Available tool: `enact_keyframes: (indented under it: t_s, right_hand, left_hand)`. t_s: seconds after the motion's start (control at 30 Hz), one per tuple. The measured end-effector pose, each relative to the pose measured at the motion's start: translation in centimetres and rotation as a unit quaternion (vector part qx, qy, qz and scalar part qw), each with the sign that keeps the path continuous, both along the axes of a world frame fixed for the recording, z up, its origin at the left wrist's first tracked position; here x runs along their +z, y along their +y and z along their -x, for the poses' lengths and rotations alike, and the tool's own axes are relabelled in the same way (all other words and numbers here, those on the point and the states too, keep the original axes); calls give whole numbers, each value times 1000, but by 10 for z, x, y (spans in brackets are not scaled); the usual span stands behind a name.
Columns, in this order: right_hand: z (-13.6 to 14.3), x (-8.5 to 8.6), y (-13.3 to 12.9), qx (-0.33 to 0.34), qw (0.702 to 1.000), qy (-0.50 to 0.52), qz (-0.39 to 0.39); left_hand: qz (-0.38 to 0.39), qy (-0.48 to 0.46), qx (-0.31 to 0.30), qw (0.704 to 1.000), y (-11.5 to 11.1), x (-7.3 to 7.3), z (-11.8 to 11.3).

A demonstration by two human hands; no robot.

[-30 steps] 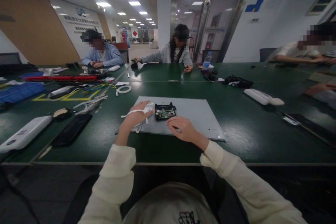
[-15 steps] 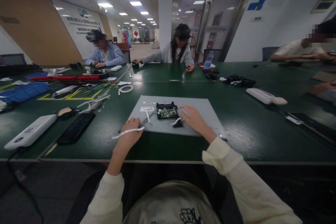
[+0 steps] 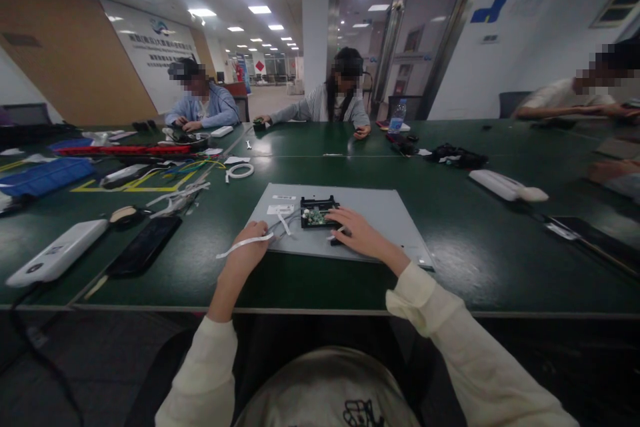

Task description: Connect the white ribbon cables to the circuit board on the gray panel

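Note:
A green circuit board in a black frame (image 3: pixel 314 217) lies on a flat grey panel (image 3: pixel 390 227) in front of me. Beside the panel's left edge, my left hand (image 3: pixel 250 248) is closed, palm down, around what looks like a thin grey cable (image 3: pixel 286 221) running toward the board. A white strip (image 3: pixel 239 245) crosses the back of this hand, and another white strip (image 3: pixel 284 223) lies near the cable. My right hand (image 3: pixel 360 233) has its fingers stretched out over the board's right side, fingertips at its surface. Under that hand sits a small black piece (image 3: pixel 337 238), partly hidden.
To the left lie a black phone (image 3: pixel 145 247), a white power strip (image 3: pixel 57 252) and a blue tray (image 3: pixel 47 177). A coiled white cable (image 3: pixel 241 172) is beyond the panel. On the right is another white device (image 3: pixel 500 185). Co-workers sit across and to the right.
My right hand has moved left, from beside the frame onto the board's right part. My left hand has shifted only slightly and stays closed.

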State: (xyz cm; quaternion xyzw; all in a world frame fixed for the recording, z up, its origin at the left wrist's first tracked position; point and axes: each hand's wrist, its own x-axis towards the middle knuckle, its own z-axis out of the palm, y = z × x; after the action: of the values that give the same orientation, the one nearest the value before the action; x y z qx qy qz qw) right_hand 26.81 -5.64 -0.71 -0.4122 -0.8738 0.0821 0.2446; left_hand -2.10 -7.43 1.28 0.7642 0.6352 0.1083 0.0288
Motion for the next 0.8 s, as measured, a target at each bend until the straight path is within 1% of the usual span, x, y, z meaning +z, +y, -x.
enact_keyframes:
  t_s: [0.13, 0.3, 0.5, 0.63, 0.73, 0.8]
  right_hand:
    - [2, 0, 1, -9, 1000, 16, 5]
    - [7, 4, 1, -36, 999, 40, 6]
    - [8, 5, 6, -77, 996, 49, -1]
    - [5, 6, 9, -118, 992, 50, 1]
    - [2, 5, 13, -140, 988, 59, 1]
    - [0, 1, 17, -144, 987, 68, -3]
  left_hand:
    - [-7, 8, -6, 1000, -9, -1, 1]
    - [-20, 19, -38, 999, -13, -3, -1]
    - [-12, 43, -28, 999, -1, -2, -8]
    - [-1, 33, -29, 999, 13, -1, -22]
    - [-9, 20, -32, 999, 20, -3, -30]
    - [-24, 13, -31, 999, 21, -6, -31]
